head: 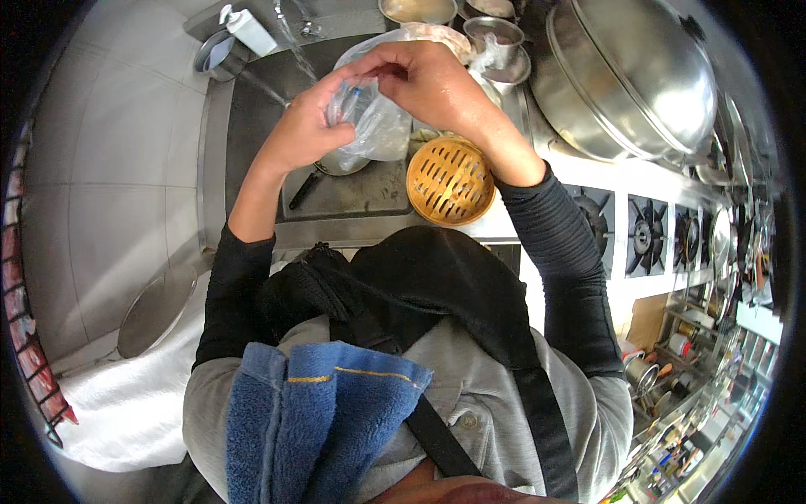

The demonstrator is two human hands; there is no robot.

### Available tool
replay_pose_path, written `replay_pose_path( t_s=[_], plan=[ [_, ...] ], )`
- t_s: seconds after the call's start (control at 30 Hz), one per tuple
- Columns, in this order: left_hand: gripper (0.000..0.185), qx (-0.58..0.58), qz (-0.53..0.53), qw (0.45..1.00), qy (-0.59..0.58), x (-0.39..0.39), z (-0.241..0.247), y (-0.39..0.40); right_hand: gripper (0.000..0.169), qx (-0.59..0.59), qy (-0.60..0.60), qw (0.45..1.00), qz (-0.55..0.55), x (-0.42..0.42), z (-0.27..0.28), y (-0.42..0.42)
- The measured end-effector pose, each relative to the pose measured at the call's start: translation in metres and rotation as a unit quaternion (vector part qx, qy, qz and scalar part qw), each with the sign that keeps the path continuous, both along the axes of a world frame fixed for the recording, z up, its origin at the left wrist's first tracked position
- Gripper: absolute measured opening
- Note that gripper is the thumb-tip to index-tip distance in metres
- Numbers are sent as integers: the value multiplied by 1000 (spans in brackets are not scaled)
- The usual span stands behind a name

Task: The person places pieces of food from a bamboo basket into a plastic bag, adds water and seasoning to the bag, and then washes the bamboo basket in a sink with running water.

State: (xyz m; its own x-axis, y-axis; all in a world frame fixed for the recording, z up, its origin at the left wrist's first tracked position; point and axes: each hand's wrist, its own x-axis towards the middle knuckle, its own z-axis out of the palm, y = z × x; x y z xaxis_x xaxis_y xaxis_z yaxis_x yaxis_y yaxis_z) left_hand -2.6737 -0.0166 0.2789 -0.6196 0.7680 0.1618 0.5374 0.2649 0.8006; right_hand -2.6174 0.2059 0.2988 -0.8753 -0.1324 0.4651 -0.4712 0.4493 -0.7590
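A clear plastic bag (pixel 384 129) hangs between my hands over the metal sink (pixel 252 145). My left hand (pixel 315 123) grips the bag's left edge between thumb and fingers. With wet skin, my right hand (pixel 434 85) pinches the bag near its top. Below my right wrist sits a round bamboo steamer basket (pixel 451 183) with a slatted base, at the sink's right front edge. A black handle (pixel 305 190) sticks out from a round pan or lid (pixel 343 165) that the bag partly covers. Water (pixel 296 47) runs from above into the sink behind my left hand.
A white pump bottle (pixel 250 30) and a metal pot (pixel 220 57) stand at the back left corner. Metal bowls (pixel 494 31) and another plastic bag (pixel 488 57) lie behind my right hand. A large domed steel vessel (pixel 630 75) and gas burners (pixel 647 236) are to the right.
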Motion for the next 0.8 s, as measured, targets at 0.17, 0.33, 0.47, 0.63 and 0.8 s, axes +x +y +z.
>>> replay_pose_path(
  t_s=[0.17, 0.33, 0.47, 0.63, 0.8],
  plan=[
    [75, 45, 21, 998, 33, 2, 8, 6, 25, 4, -40, 997, -66, -20, -3, 6],
    [76, 77, -44, 995, -43, -1, 25, 8, 63, -11, -86, 973, -215, -28, -24, 32],
    [73, 116, -93, 987, -67, -11, 42, 8, 90, -287, -250, 921, -75, -15, -36, 30],
    [44, 98, 39, 994, -35, -35, 74, 13, 24, -394, -239, 888, -8, -21, -18, 42],
    [27, 43, 120, 991, 50, -47, 109, 37, 11, -466, -143, 871, 66, -30, 47, 62]
  ],
)
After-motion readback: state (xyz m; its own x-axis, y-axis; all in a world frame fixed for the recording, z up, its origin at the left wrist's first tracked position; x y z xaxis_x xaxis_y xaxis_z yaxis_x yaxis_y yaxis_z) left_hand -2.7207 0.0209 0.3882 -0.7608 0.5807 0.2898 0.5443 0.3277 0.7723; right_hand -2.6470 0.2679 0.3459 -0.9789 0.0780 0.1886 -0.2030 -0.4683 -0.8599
